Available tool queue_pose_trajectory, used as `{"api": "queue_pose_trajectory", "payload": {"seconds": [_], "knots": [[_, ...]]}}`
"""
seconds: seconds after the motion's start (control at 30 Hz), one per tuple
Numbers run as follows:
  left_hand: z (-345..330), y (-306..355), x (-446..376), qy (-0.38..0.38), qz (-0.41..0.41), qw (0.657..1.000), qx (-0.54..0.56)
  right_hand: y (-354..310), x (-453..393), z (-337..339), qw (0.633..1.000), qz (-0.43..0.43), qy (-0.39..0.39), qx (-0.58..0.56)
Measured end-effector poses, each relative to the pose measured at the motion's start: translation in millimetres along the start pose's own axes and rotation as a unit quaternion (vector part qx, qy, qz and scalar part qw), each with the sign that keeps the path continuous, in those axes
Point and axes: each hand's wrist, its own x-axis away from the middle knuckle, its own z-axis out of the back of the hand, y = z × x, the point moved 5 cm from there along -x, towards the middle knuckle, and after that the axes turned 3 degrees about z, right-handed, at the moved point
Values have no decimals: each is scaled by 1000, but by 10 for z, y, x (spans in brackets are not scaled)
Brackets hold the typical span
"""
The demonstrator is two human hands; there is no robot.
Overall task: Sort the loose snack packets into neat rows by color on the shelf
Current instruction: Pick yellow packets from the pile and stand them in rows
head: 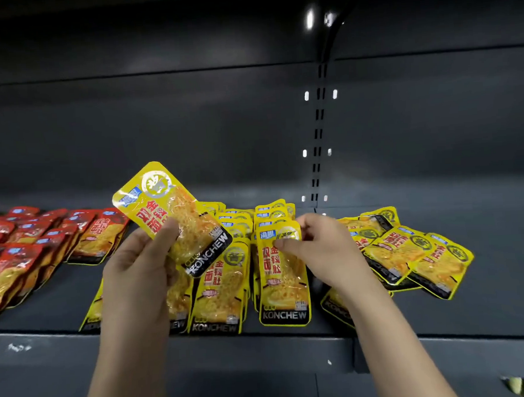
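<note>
The left hand grips one yellow packet tilted above the shelf. The right hand pinches the top edge of the front packet in the yellow rows — apparently between thumb and forefinger. Red packets lie left; a loose yellow pile lies right, bare shelf beyond it.

yellow packets: yellow, black band | red packets: red | shelf: dark grey

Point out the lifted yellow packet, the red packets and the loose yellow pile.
lifted yellow packet (167, 209): head view, printed front.
red packets (29, 241): head view, middle of rows.
loose yellow pile (409, 251): head view, top packet.
</note>
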Motion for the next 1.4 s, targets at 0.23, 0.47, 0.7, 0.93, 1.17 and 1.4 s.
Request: {"api": "queue_pose_trajectory", "payload": {"seconds": [0.23, 0.47, 0.7, 0.93, 1.17, 1.4], "knots": [[93, -20, -152, -27, 21, 999, -14, -5, 61, -156, 995, -31, 8, 93], [-4, -89, -185, -81, 40, 994, -59, -43, 116, -113, 979, -23, 55, 192], [-324, -118, -19, -202, -44, 939, -276, -26, 161, 178, 981, -30, 121, 151], [-488, -413, 92, -285, 24, 882, -375, 88, 218, 334, 978, -35, 149, 145], [-559, -409, 162, -281, -20, 837, -469, 155, 228, 404, 977, -42, 147, 149], [-729, -140, 129, -186, -154, 765, -596, 214, 232, 554, 979, -45, 139, 140]]}}
